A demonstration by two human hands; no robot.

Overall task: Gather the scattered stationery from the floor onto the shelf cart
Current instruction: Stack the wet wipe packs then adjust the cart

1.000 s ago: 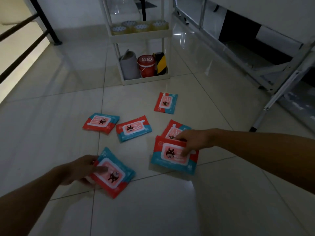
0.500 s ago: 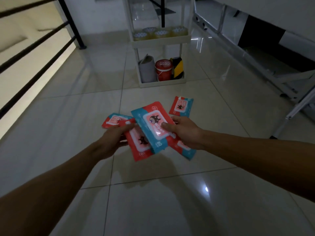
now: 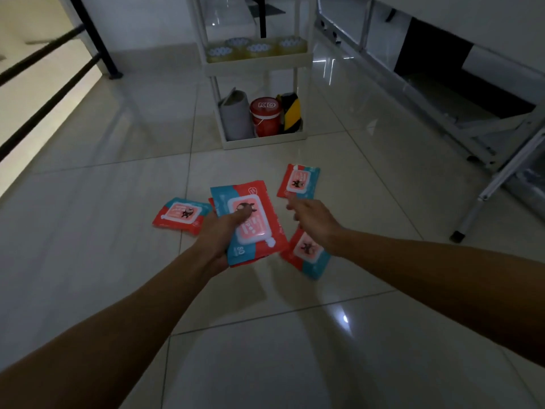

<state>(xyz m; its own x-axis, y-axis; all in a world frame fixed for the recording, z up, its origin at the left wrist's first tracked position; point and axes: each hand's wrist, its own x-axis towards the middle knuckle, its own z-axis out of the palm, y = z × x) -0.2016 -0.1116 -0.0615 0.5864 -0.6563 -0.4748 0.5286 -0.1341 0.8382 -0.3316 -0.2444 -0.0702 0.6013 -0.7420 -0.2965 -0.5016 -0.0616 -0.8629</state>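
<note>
L hand point(image 3: 219, 242) clamps a stack of packs point(image 3: 250, 221), thumb on top, raised over the floor point(image 3: 88, 231) w/ the cart point(image 3: 259, 69) well ahead. R hand point(image 3: 314, 218) is loose, empty, reaching toward the pack point(image 3: 299, 181) near the cart's front edge. Risk: slick wrappers, so the stack could slide out if L grip eases.

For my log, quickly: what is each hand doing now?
Left hand: closed, holding a stack of wipe packs.
Right hand: open, holding nothing, above the floor packs.
</note>
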